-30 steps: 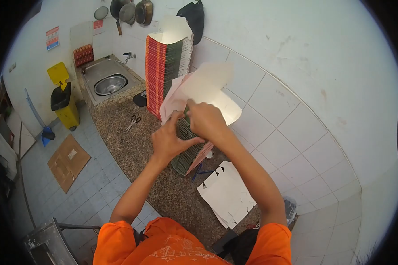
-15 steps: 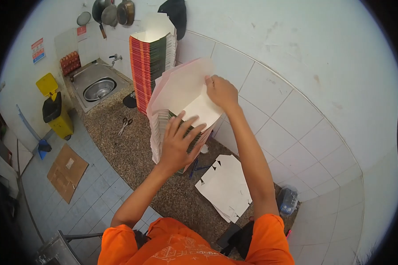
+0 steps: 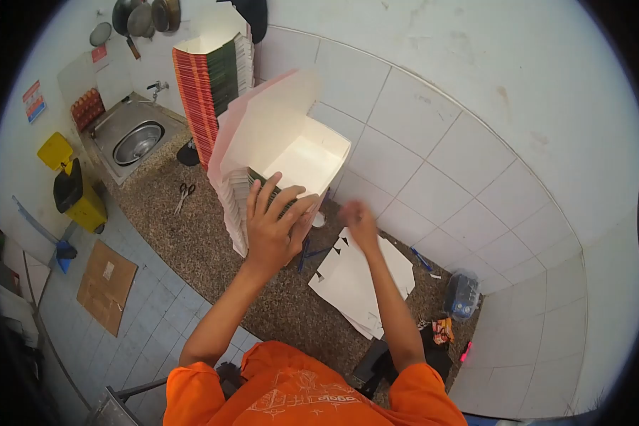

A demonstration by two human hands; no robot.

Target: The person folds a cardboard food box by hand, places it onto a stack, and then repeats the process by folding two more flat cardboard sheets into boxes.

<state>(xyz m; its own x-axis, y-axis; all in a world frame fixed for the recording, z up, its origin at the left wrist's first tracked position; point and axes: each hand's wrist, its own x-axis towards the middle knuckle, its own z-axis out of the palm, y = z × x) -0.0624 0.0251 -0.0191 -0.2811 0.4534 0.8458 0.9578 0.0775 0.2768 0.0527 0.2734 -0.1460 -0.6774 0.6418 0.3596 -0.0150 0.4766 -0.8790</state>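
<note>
A stack of nested paper boxes (image 3: 311,157), white inside with tall pinkish-white back flaps, stands on the speckled counter before me. My left hand (image 3: 273,221) rests against its near side with the fingers spread and their tips at the top box's front edge. Lower right of the stack, my right hand (image 3: 361,221) is apart from it, over the far edge of some flat white card sheets (image 3: 358,284) with black-marked notches. That hand is smeared by motion, and its fingers cannot be made out. Behind stands a taller stack of red and green boxes (image 3: 206,92).
Scissors (image 3: 184,198) lie on the counter (image 3: 153,188) left of the stacks, and a sink (image 3: 139,144) is farther back. A blue pen (image 3: 421,258), a clear plastic container (image 3: 463,295) and a pink marker (image 3: 466,351) lie along the right. The tiled wall (image 3: 397,135) borders the counter.
My right hand has let go of the top box's right edge and moved down toward the white sheets. The left hand stays on the stack. The whole view has shifted slightly.
</note>
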